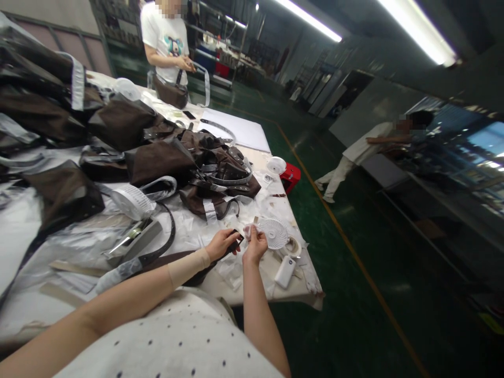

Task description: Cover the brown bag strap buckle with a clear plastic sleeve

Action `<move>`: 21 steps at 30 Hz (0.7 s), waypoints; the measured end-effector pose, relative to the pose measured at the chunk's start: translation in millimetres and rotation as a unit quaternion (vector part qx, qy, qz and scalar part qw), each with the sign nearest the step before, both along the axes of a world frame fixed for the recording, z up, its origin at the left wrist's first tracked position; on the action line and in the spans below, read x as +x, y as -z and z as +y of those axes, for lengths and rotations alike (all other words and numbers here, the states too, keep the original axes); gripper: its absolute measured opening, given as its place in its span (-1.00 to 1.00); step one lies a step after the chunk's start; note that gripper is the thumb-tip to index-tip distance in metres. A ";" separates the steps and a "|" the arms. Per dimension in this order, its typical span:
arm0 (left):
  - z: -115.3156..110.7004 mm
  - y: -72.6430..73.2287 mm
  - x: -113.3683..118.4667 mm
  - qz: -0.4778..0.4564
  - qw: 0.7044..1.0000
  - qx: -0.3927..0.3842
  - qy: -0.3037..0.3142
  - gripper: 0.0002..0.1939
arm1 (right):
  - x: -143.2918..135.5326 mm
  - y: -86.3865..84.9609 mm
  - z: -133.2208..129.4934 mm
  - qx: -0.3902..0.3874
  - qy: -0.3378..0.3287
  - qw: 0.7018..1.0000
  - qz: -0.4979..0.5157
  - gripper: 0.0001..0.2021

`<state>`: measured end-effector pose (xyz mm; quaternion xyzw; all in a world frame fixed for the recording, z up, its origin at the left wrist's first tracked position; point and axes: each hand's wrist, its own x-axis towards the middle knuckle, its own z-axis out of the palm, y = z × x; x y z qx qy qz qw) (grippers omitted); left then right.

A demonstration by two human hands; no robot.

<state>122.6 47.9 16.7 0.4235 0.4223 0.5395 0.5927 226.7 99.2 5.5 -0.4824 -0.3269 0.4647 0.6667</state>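
Together near the edge of a cream-covered table point(220, 293), both hands are curled and nearly touching. The left hand point(222, 244) grips a dark strap point(238, 237) between thumb and bent fingers, and the right hand point(255, 245) pinches a small pinkish-white scrap point(249, 230), too blurred to tell whether cloth or film. Just beside the right hand lies a round white fan point(273, 233) with a ribbed grille, then a tape roll point(298, 248) and a smooth, round-cornered white block point(285, 272). Left of the hands, a grey tape dispenser point(148, 233) sits among crinkled clear plastic point(187, 229). Beyond, soft brown bags point(161, 161) slump in a heap, some curved handles point(77, 84) wrapped in whitish film.
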 end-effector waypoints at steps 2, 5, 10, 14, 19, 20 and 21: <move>-2.3 0.2 1.4 0.004 1.000 0.001 0.011 -0.50 | 0.1 3.9 4.4 -0.013 0.019 1.000 -0.003 -0.64; -6.0 0.1 2.5 0.007 0.999 0.010 0.031 -0.50 | 0.6 7.9 7.8 -0.019 0.033 0.999 -0.019 -0.60; -11.7 1.4 2.5 0.013 0.999 0.035 0.027 -0.51 | 0.1 9.0 2.0 -0.010 0.008 0.997 -0.077 -0.61; -14.4 4.2 2.1 0.032 0.998 0.050 -0.021 -0.52 | -2.3 8.5 -4.4 -0.004 -0.032 0.994 -0.103 -0.62; -13.1 4.1 -0.4 0.036 0.996 0.039 -0.072 -0.52 | -1.5 5.1 -8.2 -0.011 -0.031 0.993 -0.112 -0.61; -12.5 3.3 -1.1 0.031 0.997 0.034 -0.067 -0.52 | -0.9 4.1 -8.8 -0.013 -0.030 0.993 -0.112 -0.60; -11.9 2.4 -1.9 0.025 0.997 0.029 -0.059 -0.52 | -0.4 3.1 -9.6 -0.014 -0.030 0.993 -0.111 -0.60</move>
